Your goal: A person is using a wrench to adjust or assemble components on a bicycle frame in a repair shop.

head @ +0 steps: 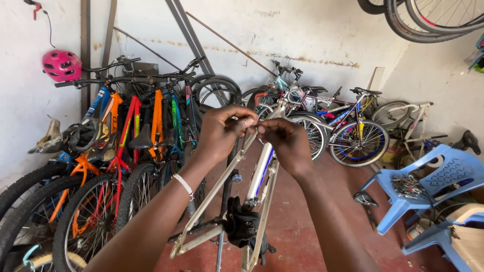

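Note:
A bare silver bicycle frame [262, 168] with blue marks stands clamped in a black work stand [241, 226] in front of me. My left hand [222, 130] and my right hand [285, 141] meet over the frame's upper tube, fingers pinched together on something small and thin that I cannot make out. Both hands touch or hover right at the tube. A beaded bracelet [183, 185] is on my left wrist.
Several bicycles [126, 151] lean in a row along the left wall, more stand at the back [348, 126]. A pink helmet [61, 65] hangs on the wall. Blue plastic chairs [433, 181] with metal parts sit at right. Wheels hang overhead [428, 17].

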